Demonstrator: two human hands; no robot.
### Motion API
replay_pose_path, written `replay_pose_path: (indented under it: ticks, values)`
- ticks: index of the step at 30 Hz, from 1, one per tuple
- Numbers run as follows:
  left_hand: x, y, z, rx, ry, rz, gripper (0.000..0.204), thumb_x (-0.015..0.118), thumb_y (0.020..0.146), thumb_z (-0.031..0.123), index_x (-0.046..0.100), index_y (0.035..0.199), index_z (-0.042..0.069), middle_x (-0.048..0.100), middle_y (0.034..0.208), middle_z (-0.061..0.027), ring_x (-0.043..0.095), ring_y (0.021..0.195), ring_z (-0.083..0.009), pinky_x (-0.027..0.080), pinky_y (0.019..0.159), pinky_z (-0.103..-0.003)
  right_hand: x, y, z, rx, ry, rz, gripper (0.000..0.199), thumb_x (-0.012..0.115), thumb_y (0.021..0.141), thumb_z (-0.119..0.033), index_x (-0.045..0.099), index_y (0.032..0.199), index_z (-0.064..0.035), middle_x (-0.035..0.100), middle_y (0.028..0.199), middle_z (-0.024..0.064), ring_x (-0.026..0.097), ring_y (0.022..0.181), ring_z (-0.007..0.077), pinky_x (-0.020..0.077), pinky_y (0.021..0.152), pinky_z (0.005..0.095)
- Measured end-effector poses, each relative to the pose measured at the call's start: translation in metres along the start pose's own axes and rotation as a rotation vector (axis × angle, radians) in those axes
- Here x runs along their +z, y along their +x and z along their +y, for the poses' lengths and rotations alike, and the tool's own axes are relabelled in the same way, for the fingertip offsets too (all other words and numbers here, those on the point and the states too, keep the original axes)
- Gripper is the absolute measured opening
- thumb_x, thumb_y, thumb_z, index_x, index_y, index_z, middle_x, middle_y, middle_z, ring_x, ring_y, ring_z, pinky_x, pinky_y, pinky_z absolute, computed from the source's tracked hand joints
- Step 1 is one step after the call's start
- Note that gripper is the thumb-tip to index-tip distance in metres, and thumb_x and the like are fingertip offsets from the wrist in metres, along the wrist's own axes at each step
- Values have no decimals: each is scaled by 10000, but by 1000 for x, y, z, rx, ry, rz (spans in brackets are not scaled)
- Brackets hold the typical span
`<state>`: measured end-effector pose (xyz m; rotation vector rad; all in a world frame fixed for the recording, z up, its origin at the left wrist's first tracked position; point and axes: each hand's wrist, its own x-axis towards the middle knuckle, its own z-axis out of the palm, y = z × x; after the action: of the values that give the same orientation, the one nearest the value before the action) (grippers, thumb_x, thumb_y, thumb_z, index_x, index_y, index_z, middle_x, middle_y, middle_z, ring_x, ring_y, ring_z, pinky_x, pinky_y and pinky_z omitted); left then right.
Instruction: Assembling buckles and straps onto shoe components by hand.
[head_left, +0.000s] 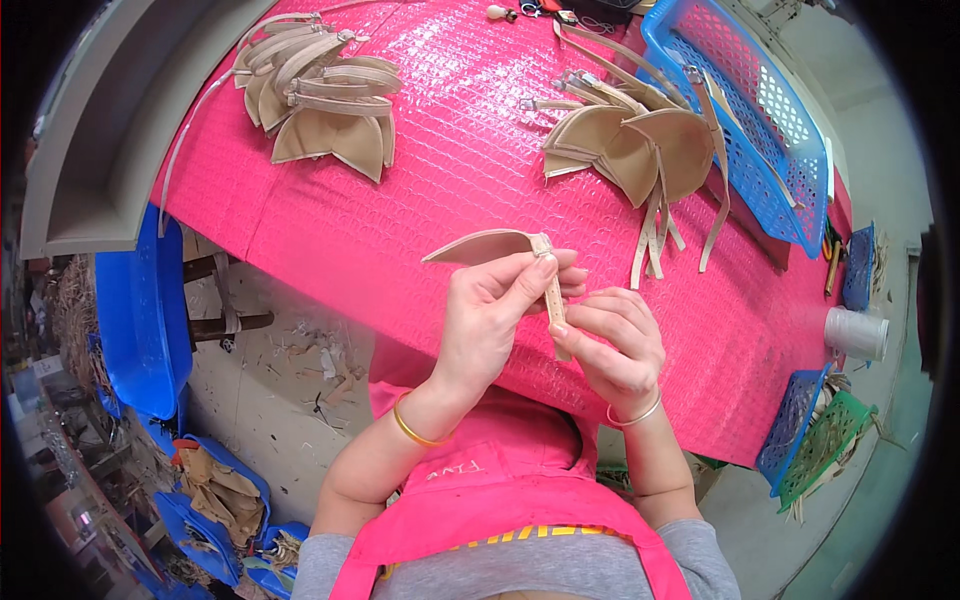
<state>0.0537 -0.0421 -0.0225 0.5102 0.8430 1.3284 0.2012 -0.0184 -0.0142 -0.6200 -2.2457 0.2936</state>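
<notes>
The pink table [430,230] took up most of my view, and I placed everything else by it. The blue perforated basket [790,215] stood tilted along its far right side. Just left of that basket, on the table's far right part, I saw the right-hand pile [670,155] of beige pieces with loose straps hanging from it; the left-hand pile [320,136] lay at the table's far left. Over the table's near edge, the left hand [490,315] was closed in a narrow pinch, thumb against fingers, on the upper part of a beige strap [553,298]. The right hand [622,345] pinched the same strap near its lower end, thumb and forefinger closed and the other fingers curled. A curved beige panel [485,245] reached leftward from the strap's top, above the table. Beside the table's right end I noticed a white spool [857,333]. Smallest were the bangles, gold [415,425] on the left wrist and silver on the right, both just off the table's near edge.
</notes>
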Motion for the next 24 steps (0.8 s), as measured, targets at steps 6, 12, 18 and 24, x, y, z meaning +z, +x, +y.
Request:
replay_pose_path:
  ticks: [6, 12, 18, 24]
  values:
    - [2, -6, 3, 72, 70, 5, 300, 471, 877, 166, 549, 1041, -74, 610, 931, -171, 603, 852, -212, 482, 773, -302, 5, 7, -1, 5, 51, 64, 276, 685, 570, -103, 633, 841, -96, 615, 830, 37, 572, 678, 172, 456, 607, 303]
    - [0, -8, 7, 43, 33, 7, 301, 473, 877, 166, 549, 1039, -77, 606, 941, -175, 594, 877, -211, 469, 796, -307, 6, 8, -4, -4, 93, 64, 273, 684, 564, -90, 635, 832, -91, 614, 823, 39, 573, 668, 175, 457, 598, 301]
    - [0, -11, 7, 109, 85, -25, 280, 465, 889, 156, 560, 1050, -54, 611, 882, -100, 578, 826, -155, 457, 764, -254, 7, 13, -6, 48, 168, 132, 236, 666, 594, -39, 632, 825, -74, 615, 794, 52, 573, 639, 188, 457, 579, 299]
    - [5, -21, 9, 225, 478, -12, 220, 448, 895, 134, 520, 799, -50, 392, 626, -30, 350, 566, -84, 307, 507, -237, 8, 29, -10, 397, 135, 207, 131, 628, 677, 14, 617, 797, -36, 601, 714, 75, 561, 594, 193, 444, 548, 269]
